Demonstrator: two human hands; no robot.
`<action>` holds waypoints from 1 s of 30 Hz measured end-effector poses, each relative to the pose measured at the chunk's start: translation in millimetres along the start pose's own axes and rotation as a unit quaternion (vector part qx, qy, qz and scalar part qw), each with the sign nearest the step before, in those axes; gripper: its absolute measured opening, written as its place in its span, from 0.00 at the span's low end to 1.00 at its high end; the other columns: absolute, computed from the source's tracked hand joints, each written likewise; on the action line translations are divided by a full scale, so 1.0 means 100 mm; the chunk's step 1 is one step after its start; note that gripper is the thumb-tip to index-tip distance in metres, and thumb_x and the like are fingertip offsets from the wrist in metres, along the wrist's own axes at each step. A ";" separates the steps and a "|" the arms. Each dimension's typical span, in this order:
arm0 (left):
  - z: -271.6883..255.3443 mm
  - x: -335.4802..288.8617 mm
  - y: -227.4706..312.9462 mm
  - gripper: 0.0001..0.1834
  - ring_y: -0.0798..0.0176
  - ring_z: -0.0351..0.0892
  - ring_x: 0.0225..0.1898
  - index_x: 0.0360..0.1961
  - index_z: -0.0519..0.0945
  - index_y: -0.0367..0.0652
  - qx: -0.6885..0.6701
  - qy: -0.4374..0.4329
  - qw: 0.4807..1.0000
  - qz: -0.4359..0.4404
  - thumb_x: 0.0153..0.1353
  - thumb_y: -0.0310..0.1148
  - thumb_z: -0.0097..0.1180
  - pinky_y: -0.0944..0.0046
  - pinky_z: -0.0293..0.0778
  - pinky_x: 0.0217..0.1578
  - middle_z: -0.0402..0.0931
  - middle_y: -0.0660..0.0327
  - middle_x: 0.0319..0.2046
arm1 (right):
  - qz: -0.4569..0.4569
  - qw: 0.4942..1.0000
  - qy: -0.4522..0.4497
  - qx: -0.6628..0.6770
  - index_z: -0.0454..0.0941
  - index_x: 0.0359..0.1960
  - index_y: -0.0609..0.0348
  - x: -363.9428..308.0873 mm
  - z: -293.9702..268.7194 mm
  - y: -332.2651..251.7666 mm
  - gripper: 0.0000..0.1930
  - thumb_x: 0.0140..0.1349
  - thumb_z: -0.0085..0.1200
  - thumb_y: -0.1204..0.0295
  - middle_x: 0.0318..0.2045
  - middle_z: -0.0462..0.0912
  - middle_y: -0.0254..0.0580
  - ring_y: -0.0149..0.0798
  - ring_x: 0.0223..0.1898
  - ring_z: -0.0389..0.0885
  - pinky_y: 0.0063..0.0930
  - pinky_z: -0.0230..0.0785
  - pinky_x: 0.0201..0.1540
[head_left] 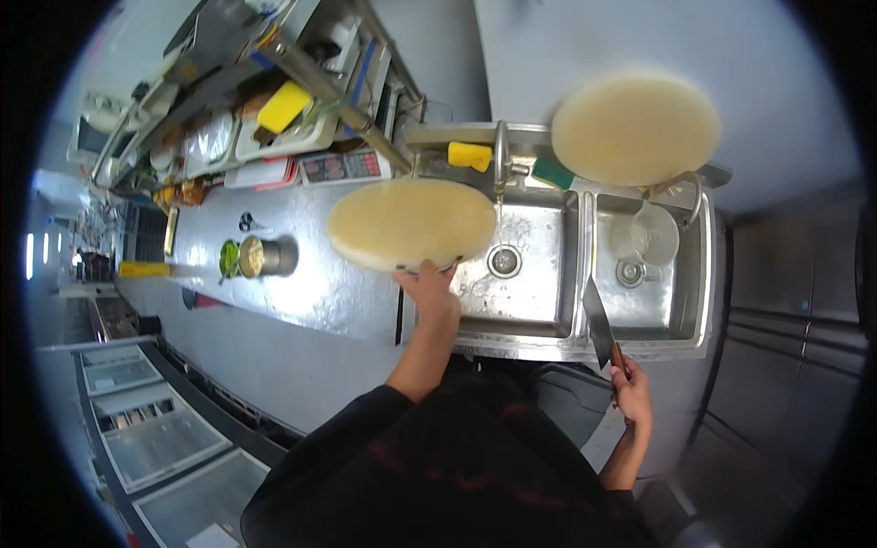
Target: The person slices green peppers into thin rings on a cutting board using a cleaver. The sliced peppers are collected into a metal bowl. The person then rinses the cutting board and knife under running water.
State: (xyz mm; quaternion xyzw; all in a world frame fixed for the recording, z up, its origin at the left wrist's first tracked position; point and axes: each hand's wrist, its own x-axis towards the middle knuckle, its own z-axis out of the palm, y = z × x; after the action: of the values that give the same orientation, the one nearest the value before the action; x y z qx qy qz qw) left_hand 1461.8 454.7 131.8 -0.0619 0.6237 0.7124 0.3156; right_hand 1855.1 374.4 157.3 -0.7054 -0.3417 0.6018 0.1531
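Note:
My left hand (pixel 427 285) is closed on the near edge of a thick, round, cream-coloured cutting board (pixel 411 222). The board is lifted over the counter's right end and overlaps the left rim of the sink. On the right, my right hand (pixel 630 391) grips the wooden handle of a kitchen knife (pixel 598 326). Its broad, dark blade points up and away, in front of the divider between the two basins. A faucet (pixel 501 157) stands behind the left basin (pixel 530 301). In the right basin (pixel 671 310) sits a clear plastic jug (pixel 655 234).
A second round board (pixel 637 128) stands behind the right basin. A yellow sponge (pixel 470 155) and a green scouring pad (pixel 553 173) lie on the sink's back ledge. A metal pot (pixel 279 258) and small food containers stand on the counter (pixel 320 297) to the left, under a loaded shelf.

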 end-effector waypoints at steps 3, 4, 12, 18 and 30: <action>0.00 -0.14 -0.32 0.37 0.47 0.66 0.70 0.73 0.50 0.52 -0.035 0.009 0.999 -0.006 0.66 0.17 0.44 0.44 0.82 0.59 0.55 0.51 0.73 | 0.006 0.999 0.002 -0.031 0.78 0.64 0.61 0.00 -0.08 -0.06 0.19 0.74 0.56 0.70 0.18 0.71 0.25 0.23 0.15 0.66 0.24 0.58 0.16; 0.05 -0.20 -0.34 0.40 0.47 0.65 0.71 0.75 0.47 0.52 -0.041 0.005 0.999 -0.005 0.66 0.15 0.43 0.44 0.80 0.61 0.53 0.51 0.74 | 0.000 0.999 0.001 -0.046 0.78 0.64 0.61 0.00 -0.09 -0.08 0.20 0.74 0.56 0.70 0.19 0.72 0.25 0.23 0.15 0.66 0.24 0.58 0.16; 0.18 -0.40 -0.34 0.44 0.49 0.67 0.70 0.78 0.43 0.54 -0.007 -0.015 0.998 -0.057 0.65 0.16 0.43 0.45 0.81 0.60 0.53 0.52 0.74 | -0.033 0.998 0.011 -0.061 0.77 0.66 0.62 0.02 -0.11 -0.25 0.21 0.74 0.56 0.68 0.22 0.74 0.28 0.24 0.17 0.68 0.24 0.60 0.18; -0.05 -0.38 -0.03 0.33 0.43 0.76 0.64 0.73 0.58 0.41 0.004 -0.075 0.991 -0.114 0.66 0.19 0.43 0.38 0.83 0.58 0.67 0.46 0.67 | -0.048 0.997 0.024 -0.051 0.76 0.67 0.63 -0.08 -0.02 -0.28 0.23 0.73 0.58 0.70 0.23 0.75 0.28 0.23 0.21 0.70 0.23 0.62 0.22; -1.28 -0.36 0.33 0.28 0.44 0.89 0.43 0.62 0.69 0.34 0.035 -0.186 0.958 -0.213 0.58 0.21 0.52 0.46 0.90 0.34 0.82 0.44 0.51 | -0.257 0.932 0.118 -0.227 0.79 0.64 0.64 -0.58 -0.10 -0.15 0.25 0.64 0.63 0.77 0.42 0.90 0.57 0.42 0.41 0.89 0.34 0.78 0.48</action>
State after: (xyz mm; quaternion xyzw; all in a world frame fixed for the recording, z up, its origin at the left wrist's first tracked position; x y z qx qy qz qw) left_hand 1434.2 322.0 150.3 -0.0485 0.5511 0.6050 0.5727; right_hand 1858.2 348.5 212.3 -0.6756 -0.6180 0.3607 0.1774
